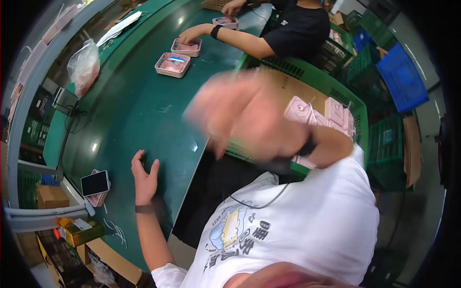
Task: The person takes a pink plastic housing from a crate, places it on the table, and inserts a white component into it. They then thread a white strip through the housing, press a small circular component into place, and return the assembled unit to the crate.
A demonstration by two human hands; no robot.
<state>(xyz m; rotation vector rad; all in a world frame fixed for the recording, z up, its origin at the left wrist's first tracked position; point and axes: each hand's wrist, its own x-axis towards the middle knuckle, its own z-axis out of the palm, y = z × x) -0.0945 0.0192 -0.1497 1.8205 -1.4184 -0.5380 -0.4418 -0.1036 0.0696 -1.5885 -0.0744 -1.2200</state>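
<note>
My left hand (145, 176) rests over the green work table (127, 125) with its fingers curved and apart, holding nothing. Smeared by motion, my right hand (240, 113) is raised between the table edge and the green crate (362, 125); its fingers do not show clearly, nor whether anything is in them. Pink box-like pieces (334, 112) with round marks lie in the crate beside my right forearm. Farther up the table stands an open pink box (173, 65) with white and blue items inside. A second pink box (193, 48) is just behind it.
Across the corner, a co-worker's hand (195, 32) reaches into the second box, the other into a farther box (225, 22). A phone (95, 183) lies on pink pieces at the left. A plastic bag (85, 67) hangs by the rail. Crates stand at the right.
</note>
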